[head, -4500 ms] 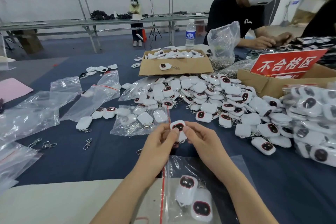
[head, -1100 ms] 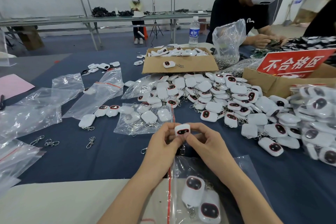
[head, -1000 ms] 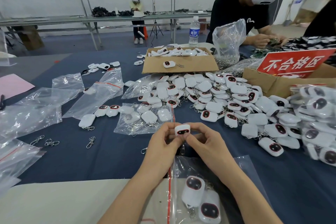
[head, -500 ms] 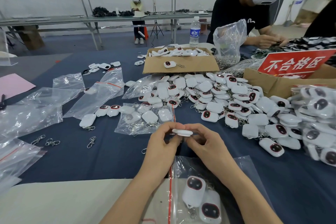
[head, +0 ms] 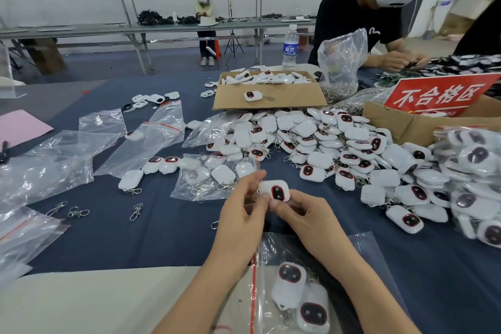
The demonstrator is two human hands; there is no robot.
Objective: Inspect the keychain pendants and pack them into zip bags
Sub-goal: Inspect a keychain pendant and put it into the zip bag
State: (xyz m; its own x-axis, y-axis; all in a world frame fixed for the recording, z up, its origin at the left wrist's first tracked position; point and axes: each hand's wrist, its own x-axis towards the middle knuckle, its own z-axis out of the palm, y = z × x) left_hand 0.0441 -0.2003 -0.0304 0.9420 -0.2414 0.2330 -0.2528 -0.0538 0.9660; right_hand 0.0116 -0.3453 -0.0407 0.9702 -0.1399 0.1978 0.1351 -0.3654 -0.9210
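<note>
pendant (head: 274, 190) — pinched between both hands (head: 273, 214)

Between left hand (head: 241, 215) and right hand (head: 305, 215), over the bench (head: 162, 233): one pendant (head: 274, 190). Nearer, under the wrists, a zip bag (head: 364, 248) with two more pendants (head: 288, 283) in it. Behind, a filled bag (head: 211, 177); right, a heap of pendants (head: 320, 141); farther back, a carton (head: 294, 99); left, loose bags (head: 54, 165).

White pendant (head: 274, 190), red-rimmed dark face; navy tablecloth (head: 168, 233).
</note>
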